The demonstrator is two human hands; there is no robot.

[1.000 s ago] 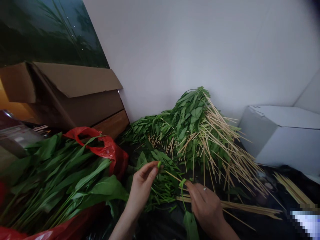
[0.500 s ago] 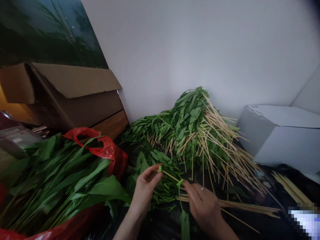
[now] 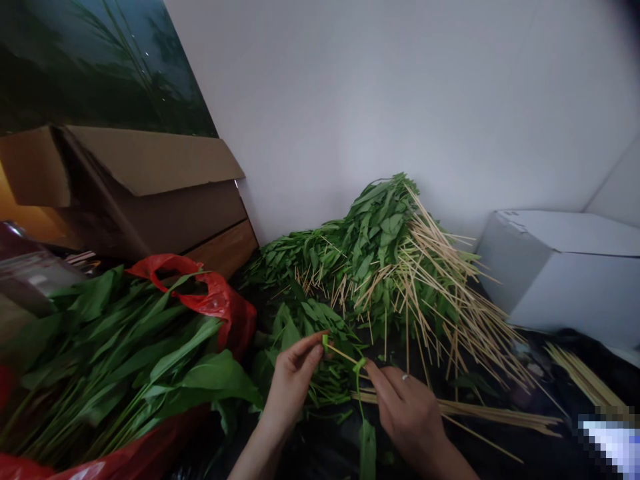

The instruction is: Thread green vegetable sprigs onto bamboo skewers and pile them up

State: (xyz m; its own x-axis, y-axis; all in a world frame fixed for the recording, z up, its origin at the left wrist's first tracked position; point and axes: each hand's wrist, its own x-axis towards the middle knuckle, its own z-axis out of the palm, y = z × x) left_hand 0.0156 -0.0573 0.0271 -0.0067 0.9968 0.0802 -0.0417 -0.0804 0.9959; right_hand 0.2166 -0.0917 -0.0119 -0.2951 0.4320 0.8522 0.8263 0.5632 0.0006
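My right hand [image 3: 407,407] is closed on a thin bamboo skewer [image 3: 343,353], which slants up to the left. A leafy green stem [image 3: 367,440] is threaded on it by the right fingertips and hangs down with a long leaf at its end. My left hand [image 3: 295,373] pinches a short green stem piece [image 3: 325,343] between thumb and finger at the skewer's far end. Whether the skewer's tip passes through that piece is unclear. Behind the hands lie cut leafy greens [image 3: 320,320].
A red plastic bag [image 3: 227,307] full of long-leaved greens stands at left, before a cardboard box [image 3: 175,213]. Skewered greens [image 3: 385,227] are heaped against the wall. Loose skewers [image 3: 500,413] lie at right, with a white box [image 3: 575,280] behind.
My left hand and the stem piece have shifted slightly to the right along the skewer. My right hand has stayed almost in place.
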